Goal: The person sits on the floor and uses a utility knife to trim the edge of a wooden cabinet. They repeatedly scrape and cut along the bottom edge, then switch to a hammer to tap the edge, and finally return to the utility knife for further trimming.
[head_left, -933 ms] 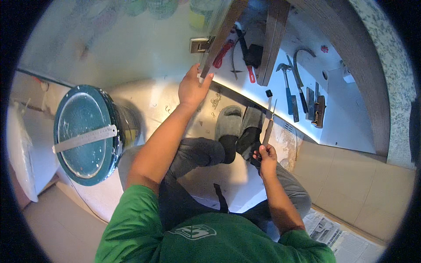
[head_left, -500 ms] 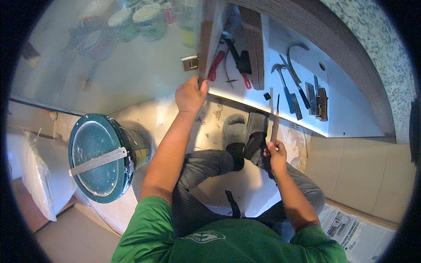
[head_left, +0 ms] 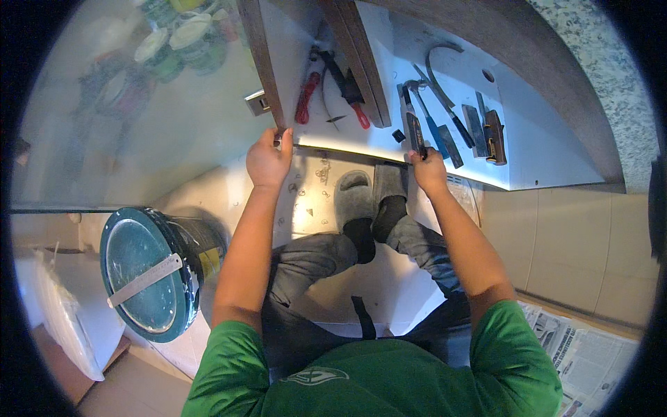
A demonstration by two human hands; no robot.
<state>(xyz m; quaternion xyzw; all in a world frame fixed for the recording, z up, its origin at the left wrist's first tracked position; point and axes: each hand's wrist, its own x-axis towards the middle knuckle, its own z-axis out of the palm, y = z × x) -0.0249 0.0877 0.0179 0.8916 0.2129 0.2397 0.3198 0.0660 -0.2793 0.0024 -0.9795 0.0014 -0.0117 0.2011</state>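
Observation:
My left hand is closed on the lower end of a brown wooden frame edge, beside the frosted glass panel with a small metal catch. My right hand pinches the near end of what looks like a utility knife, with a dark flat handle and narrow blade. It points away from me over the white cabinet floor. Just right of it lie a hammer with a blue handle and a curved, thin tool. Farther right are a flat grey block and a small hand plane.
Red-handled tools lie behind a brown upright; a small black cube sits near the cabinet edge. At left, a metal ruler rests on a lidded bucket. Newspaper covers the lower right. My slippered feet are below the cabinet.
My right hand has moved forward from near my knee to the cabinet edge, bringing the knife over its floor. My left hand stays on the frame edge; the whole view has shifted.

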